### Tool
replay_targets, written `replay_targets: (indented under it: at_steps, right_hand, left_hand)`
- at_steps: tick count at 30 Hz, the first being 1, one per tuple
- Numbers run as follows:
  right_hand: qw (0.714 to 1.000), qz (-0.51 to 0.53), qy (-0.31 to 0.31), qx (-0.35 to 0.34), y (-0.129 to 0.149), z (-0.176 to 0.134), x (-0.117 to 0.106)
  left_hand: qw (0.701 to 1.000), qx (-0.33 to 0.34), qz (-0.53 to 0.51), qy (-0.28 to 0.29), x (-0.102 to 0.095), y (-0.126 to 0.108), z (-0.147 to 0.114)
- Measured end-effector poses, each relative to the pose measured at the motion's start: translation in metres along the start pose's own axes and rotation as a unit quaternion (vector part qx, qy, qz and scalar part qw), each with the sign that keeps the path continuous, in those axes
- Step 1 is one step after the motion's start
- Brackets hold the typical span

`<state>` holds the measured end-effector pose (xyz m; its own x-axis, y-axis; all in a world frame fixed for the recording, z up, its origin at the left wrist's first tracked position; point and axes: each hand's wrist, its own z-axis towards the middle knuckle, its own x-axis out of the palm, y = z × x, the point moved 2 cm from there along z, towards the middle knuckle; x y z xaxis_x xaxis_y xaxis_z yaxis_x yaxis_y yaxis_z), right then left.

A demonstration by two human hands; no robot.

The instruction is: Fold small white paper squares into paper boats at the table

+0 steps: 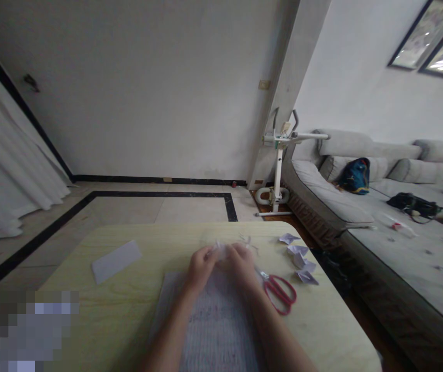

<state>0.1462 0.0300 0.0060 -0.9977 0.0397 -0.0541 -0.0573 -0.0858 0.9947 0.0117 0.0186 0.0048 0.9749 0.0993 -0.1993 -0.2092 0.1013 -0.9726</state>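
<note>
Between my two hands is a small piece of white paper (221,251), its shape blurred and partly covered by fingers. My left hand (202,263) pinches its left side, and my right hand (240,259) grips its right side. Under my forearms lies a large sheet with rows of faint writing (217,325). Red-handled scissors (279,293) rest just right of my right wrist, their blades partly hidden by it. Several folded white paper pieces (299,250) stand in a row along the table's right side. Thin paper scraps (249,241) lie just beyond my right hand.
A flat white paper strip (116,261) lies on the left of the pale wooden table (70,263). Beyond the table's right edge are a grey sofa (322,201) with bags on it and a low table (411,268). A white exercise stand (278,170) is by the wall.
</note>
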Motion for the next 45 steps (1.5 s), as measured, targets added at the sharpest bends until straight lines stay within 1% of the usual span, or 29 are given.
replay_targets:
  at_steps: [4, 7, 9, 13, 16, 21, 24, 26, 27, 30, 32, 34, 36, 39, 42, 45]
  right_hand:
    - [1.0, -0.025, 0.009, -0.002, 0.005, -0.002, 0.0]
    - [1.0, -0.011, 0.017, 0.014, 0.006, -0.004, 0.003]
    - [1.0, -0.007, 0.014, 0.01, 0.007, -0.004, 0.003]
    - [1.0, -0.021, -0.002, -0.008, 0.006, -0.002, 0.001]
    - [1.0, -0.025, -0.011, -0.007, 0.004, 0.0, -0.002]
    - [1.0, 0.005, 0.006, 0.01, 0.007, -0.002, 0.002]
    - [1.0, -0.004, 0.014, 0.022, 0.009, -0.004, 0.005]
    - [0.999, -0.019, 0.006, 0.028, 0.007, -0.003, 0.005]
    - [0.999, -0.025, 0.002, 0.024, 0.006, -0.002, 0.005]
    - [0.999, -0.039, -0.01, -0.004, 0.001, 0.002, 0.002]
    - [0.999, -0.044, -0.014, -0.016, 0.0, 0.003, 0.0]
    - [0.999, -0.042, -0.015, -0.015, 0.003, 0.002, -0.001]
    - [0.999, -0.037, -0.012, -0.01, 0.007, 0.001, -0.001]
    - [1.0, 0.005, 0.008, 0.002, 0.012, -0.001, 0.001]
    - [0.998, 0.06, 0.031, 0.012, 0.01, -0.002, 0.003]
    - [0.994, 0.103, 0.045, 0.004, 0.005, -0.001, 0.003]
  left_hand:
    - [1.0, -0.006, -0.027, -0.003, -0.002, -0.003, 0.0]
    - [0.999, 0.001, -0.031, -0.013, -0.003, -0.008, -0.002]
    - [0.999, -0.001, -0.029, -0.016, -0.003, -0.01, -0.002]
    - [0.999, -0.013, -0.044, -0.014, -0.002, -0.007, -0.001]
    - [0.998, -0.015, -0.057, -0.004, -0.001, -0.004, -0.001]
    - [0.998, -0.007, -0.052, -0.034, -0.001, -0.001, -0.002]
    - [0.999, 0.007, -0.026, -0.027, 0.0, 0.0, -0.003]
    - [0.999, 0.032, 0.009, -0.034, 0.0, 0.002, -0.003]
    - [0.997, 0.056, 0.03, -0.046, 0.001, 0.002, -0.003]
    - [0.978, 0.169, 0.094, -0.076, 0.002, -0.001, -0.003]
    - [0.962, 0.231, 0.129, -0.061, 0.005, -0.002, -0.004]
    - [0.956, 0.252, 0.148, -0.036, 0.008, -0.002, -0.005]
    - [0.958, 0.244, 0.151, -0.017, 0.01, 0.0, -0.005]
    - [0.963, 0.227, 0.142, -0.012, 0.01, 0.003, -0.004]
    - [0.968, 0.21, 0.139, -0.02, 0.008, 0.006, -0.003]
    - [0.972, 0.193, 0.132, -0.033, 0.007, 0.009, -0.002]
